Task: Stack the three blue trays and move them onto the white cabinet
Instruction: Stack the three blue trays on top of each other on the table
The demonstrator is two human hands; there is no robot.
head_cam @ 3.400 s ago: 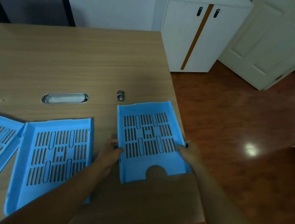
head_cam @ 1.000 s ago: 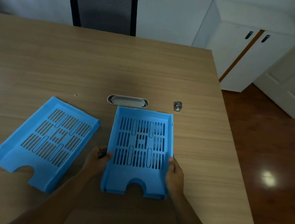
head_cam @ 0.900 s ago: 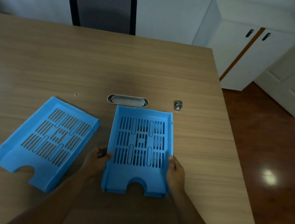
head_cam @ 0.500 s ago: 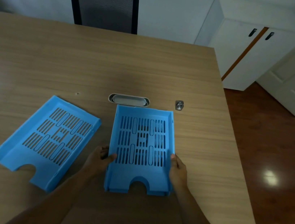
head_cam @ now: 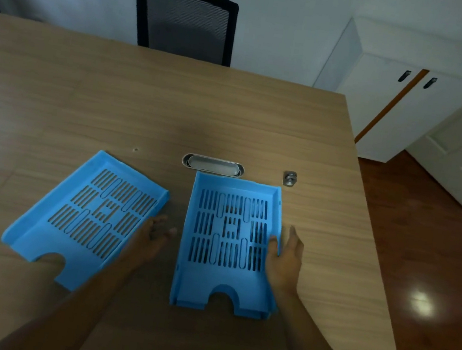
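A blue slotted tray stack (head_cam: pixel 229 243) lies flat on the wooden table (head_cam: pixel 144 109), its doubled front edge showing one tray nested on another, a semicircular notch cut in the near rim. The right hand (head_cam: pixel 285 256) rests against its right wall, thumb hooked over the rim, fingers straight. The left hand (head_cam: pixel 153 233) hangs with relaxed, spread fingers between the stack and a single blue tray (head_cam: pixel 87 214) lying angled to the left. Beyond are a metal cable grommet (head_cam: pixel 212 165), a small metal fitting (head_cam: pixel 289 178), a black mesh chair (head_cam: pixel 184 21) and the white cabinet (head_cam: pixel 399 88).
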